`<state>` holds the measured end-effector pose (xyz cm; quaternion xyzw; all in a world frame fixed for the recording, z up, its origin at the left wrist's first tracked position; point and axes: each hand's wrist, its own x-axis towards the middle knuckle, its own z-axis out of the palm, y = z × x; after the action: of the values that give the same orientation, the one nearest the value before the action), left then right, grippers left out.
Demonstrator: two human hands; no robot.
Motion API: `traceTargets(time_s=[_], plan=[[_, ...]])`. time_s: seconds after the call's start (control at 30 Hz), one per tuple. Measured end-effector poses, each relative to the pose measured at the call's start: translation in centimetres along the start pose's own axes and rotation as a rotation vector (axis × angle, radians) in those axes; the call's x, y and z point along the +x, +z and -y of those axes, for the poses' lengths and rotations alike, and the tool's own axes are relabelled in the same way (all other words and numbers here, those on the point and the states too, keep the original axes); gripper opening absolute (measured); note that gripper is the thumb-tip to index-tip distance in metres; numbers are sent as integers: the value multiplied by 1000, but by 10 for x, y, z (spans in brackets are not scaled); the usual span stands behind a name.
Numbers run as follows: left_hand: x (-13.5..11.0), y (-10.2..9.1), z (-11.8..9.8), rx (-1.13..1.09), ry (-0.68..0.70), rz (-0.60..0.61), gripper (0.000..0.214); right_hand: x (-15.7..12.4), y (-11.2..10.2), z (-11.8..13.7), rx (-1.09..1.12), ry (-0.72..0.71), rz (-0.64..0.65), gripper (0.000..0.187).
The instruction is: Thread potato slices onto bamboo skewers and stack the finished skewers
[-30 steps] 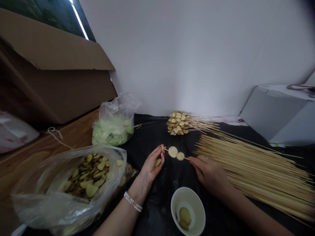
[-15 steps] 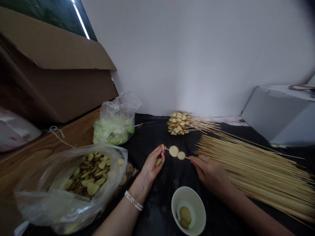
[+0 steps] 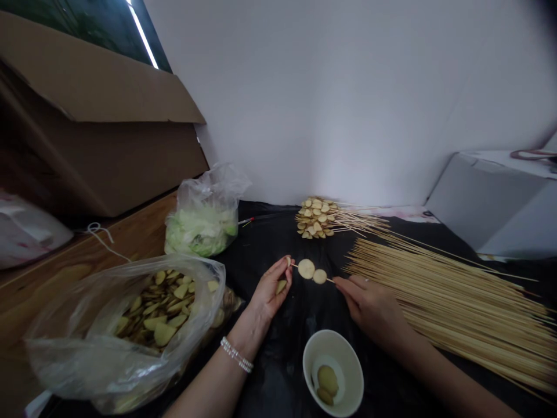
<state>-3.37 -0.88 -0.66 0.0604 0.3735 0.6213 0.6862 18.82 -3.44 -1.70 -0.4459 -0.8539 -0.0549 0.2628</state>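
My right hand (image 3: pixel 369 305) pinches the end of a thin bamboo skewer (image 3: pixel 328 280) that carries two round potato slices (image 3: pixel 312 272). My left hand (image 3: pixel 272 290) is closed at the skewer's tip, pinching a small potato slice there, with another slice (image 3: pixel 281 286) tucked in its palm. Both hands hover over the black-covered table (image 3: pixel 270 244). A white bowl (image 3: pixel 333 371) with two potato pieces sits just below the hands.
A clear plastic bag of potato slices (image 3: pixel 148 313) lies at the left, a bag of green leaves (image 3: pixel 202 223) behind it. Finished potato skewers (image 3: pixel 317 217) are piled at the back. A large heap of bare skewers (image 3: pixel 448 296) covers the right. A cardboard box (image 3: pixel 87 133) stands upper left, a white box (image 3: pixel 496 203) right.
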Motion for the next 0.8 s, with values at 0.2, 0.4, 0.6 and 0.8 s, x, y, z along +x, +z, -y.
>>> traceTargets(time_s=[0.2,0.4,0.6,0.8], plan=[[1,-1,0,5,12,7,14,0,-3,1,2,7,26,32],[2,-2,1,7,17,12,14,0,-2,0,-16,5,16,32],[2,-2,1,40,36,11,14,-1,-1,1,-33,11,2,30],[0,0,2,123,114,-10,11,0,-2,1,-51,-5,19,30]])
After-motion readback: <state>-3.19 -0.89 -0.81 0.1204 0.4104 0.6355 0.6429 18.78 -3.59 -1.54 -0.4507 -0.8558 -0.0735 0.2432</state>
